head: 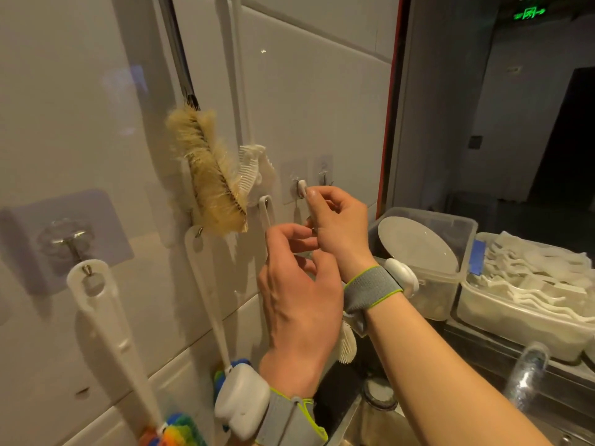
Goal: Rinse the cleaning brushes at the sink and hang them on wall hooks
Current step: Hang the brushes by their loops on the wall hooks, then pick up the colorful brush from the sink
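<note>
Looks like most of the job is already sorted here. Left of the hands, three brushes are hung on the tiled wall (322,101): a white handle with rainbow bristles (106,320) on the near hook (86,270), a second white handle with a blue head (209,294) on the next hook (199,231), and a thin loop-ended one (266,210) just beside the left fingertips. Above those, a tan bristle brush (209,169) and a white comb-toothed brush (252,165) can be seen dangling from higher up.

The one being dealt with now is a small white brush (347,344): its handle end is pinched in the right hand (338,226), thumb and forefinger closed on the white tip right at the hook (301,188), so it seems to be getting threaded on, not yet seated. The handle is mostly hidden by the hands; only the nubby head shows below the right wrist. The left hand (299,310) is half curled, fingertips up by the handle; whether it's actually gripped can't be told.

One more bare hook (324,178) is spotted just beyond the right hand. The water stream (528,371) is seen running on the right, so rinsing may not be finished
</note>
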Demonstrator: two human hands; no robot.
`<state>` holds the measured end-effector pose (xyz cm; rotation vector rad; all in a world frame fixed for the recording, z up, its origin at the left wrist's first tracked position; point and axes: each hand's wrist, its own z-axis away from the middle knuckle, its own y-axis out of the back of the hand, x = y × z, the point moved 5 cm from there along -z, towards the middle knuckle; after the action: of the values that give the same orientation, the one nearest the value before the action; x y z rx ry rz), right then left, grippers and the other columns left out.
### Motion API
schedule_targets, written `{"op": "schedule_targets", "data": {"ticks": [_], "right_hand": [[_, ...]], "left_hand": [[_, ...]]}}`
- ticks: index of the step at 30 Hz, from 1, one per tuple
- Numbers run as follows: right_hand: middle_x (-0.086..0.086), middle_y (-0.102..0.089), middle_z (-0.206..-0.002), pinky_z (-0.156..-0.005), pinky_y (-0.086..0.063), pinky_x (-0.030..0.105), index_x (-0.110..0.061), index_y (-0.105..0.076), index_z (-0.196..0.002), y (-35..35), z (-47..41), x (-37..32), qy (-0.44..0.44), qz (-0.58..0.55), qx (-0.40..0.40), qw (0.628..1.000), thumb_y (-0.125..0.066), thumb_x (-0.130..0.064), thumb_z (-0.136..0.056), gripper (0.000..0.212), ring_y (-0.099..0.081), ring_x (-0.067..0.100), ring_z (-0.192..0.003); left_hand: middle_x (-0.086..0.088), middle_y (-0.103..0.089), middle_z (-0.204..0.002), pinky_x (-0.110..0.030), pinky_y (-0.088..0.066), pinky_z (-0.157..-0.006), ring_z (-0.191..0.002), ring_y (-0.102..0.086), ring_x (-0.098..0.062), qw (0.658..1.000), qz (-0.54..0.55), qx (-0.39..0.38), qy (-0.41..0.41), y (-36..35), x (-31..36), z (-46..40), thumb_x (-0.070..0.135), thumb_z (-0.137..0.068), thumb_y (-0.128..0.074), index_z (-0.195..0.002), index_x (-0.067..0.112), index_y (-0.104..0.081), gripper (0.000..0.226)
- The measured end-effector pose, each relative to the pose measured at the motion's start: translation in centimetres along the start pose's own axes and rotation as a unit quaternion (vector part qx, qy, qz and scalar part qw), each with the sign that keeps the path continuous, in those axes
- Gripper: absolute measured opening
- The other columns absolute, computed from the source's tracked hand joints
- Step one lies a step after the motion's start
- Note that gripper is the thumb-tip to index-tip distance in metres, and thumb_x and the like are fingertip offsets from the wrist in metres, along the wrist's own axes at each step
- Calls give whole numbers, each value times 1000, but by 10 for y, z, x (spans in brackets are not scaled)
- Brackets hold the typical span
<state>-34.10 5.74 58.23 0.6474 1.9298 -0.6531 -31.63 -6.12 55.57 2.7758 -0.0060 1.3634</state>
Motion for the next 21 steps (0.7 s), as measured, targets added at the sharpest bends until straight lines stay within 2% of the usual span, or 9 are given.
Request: {"op": "schedule_targets", "data": {"ticks": [3,5,7,9,11,13,15,17,21], "right_hand": [[9,-59,-79,-44,-47,12,2,-67,-102,2,3,5,-21,-14,-13,1000,-56,-9,-94,17,-53,-3,-46],[6,-62,-81,-56,-49,14,0,-69,-99,5,4,7,-23,4,-11,1000,-56,-6,-93,15,-58,4,-63],[4,-65,-80,-70,-50,22,-3,-71,-96,10,4,6,-22,22,-10,999,-56,-4,-91,15,-58,13,-77],[-1,-65,-76,-74,-49,27,-4,-72,-95,19,5,-2,-19,35,-3,999,-58,-7,-90,15,-58,12,-76],[-3,-64,-72,-71,-48,27,-3,-73,-92,34,9,-17,4,50,7,999,-61,-10,-89,14,-57,9,-71],[3,-65,-74,-67,-47,27,0,-73,-90,56,21,-33,23,61,11,998,-61,-13,-89,17,-57,12,-72],[9,-63,-75,-62,-45,25,1,-72,-89,82,38,-47,32,51,11,998,-60,-15,-91,20,-57,17,-71],[9,-62,-74,-58,-45,24,1,-71,-90,109,60,-55,26,56,9,998,-58,-17,-93,23,-57,18,-70],[8,-63,-75,-57,-47,16,6,-69,-93,160,109,-51,16,77,3,997,-55,-15,-95,25,-60,15,-71]], "left_hand": [[8,-67,-85,-18,-46,-63,-75,-63,-5,1000,-4,-4,-6,-3,-3,2,7,-79,-58,-89,33,-49,30],[5,-66,-88,-18,-46,-65,-76,-63,-7,1000,4,-6,-21,-4,0,5,5,-79,-58,-91,27,-52,25],[3,-64,-89,-21,-48,-66,-78,-63,-10,999,24,-11,-34,-6,4,7,7,-79,-57,-89,25,-53,21],[6,-64,-85,-38,-55,-67,-78,-64,-15,997,64,-29,-23,-10,8,5,12,-79,-57,-86,31,-54,21],[9,-63,-80,-54,-56,-67,-77,-65,-22,992,113,-54,-6,-16,12,2,17,-80,-58,-83,37,-55,20],[8,-63,-77,-49,-56,-65,-75,-65,-24,984,152,-92,11,-22,20,5,20,-81,-58,-83,37,-57,17],[5,-62,-74,-35,-52,-60,-71,-63,-20,970,199,-136,19,-30,30,14,19,-83,-55,-85,25,-60,8],[0,-62,-72,-28,-48,-58,-68,-61,-16,960,214,-181,20,-39,37,30,20,-87,-51,-86,14,-61,12],[-6,-62,-68,-33,-45,-57,-61,-57,-19,932,226,-281,43,-64,26,83,26,-90,-47,-83,11,-65,24]]}}
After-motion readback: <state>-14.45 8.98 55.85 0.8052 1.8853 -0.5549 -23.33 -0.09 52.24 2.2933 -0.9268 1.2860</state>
